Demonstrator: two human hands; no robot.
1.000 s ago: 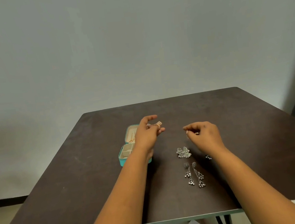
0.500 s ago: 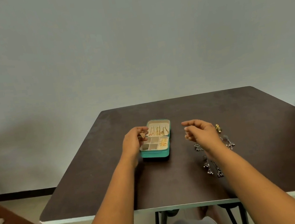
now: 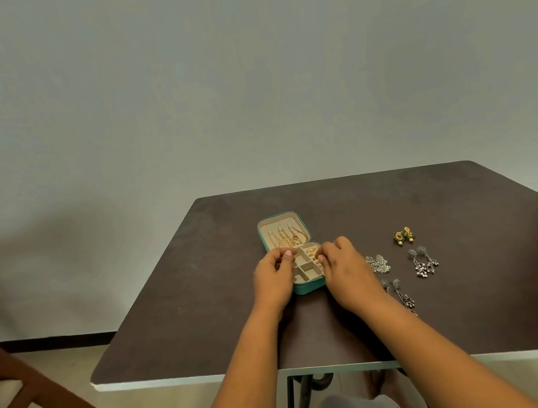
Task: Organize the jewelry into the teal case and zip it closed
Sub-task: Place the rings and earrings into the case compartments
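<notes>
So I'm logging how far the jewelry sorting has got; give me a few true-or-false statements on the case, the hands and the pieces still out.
1. The teal case lies open on the table. True.
2. Gold chains lie in its far half. True.
3. The silver earrings are already in the case. False: they lie on the table, right of it.
4. The left hand rests far from the case. False: it is at the case's left edge, with the right hand at the right edge.
5. The green-and-gold earrings lie on the table. True.
</notes>
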